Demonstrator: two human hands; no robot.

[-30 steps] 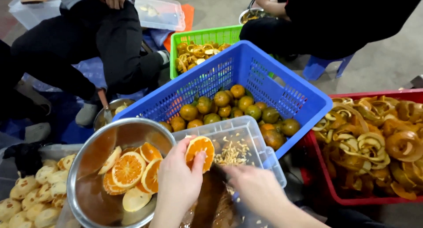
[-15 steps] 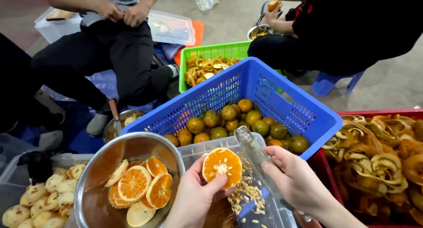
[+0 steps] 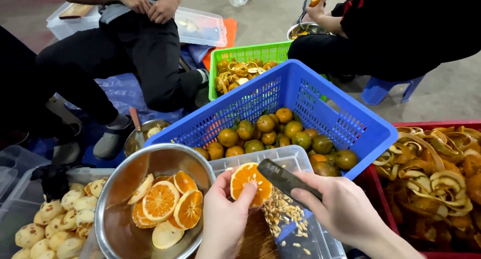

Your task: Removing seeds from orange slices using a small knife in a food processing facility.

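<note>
Keep your left hand grasping the orange half above the clear seed tray; right hand clenched on the knife, flick seeds downward.

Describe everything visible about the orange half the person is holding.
The orange half is a cut citrus piece, bright orange flesh with pale segment lines and a thin rind, its cut face turned up toward the camera. The left hand grips it from below. The knife in the right hand meets its right edge, over the clear tub of seeds.
</note>
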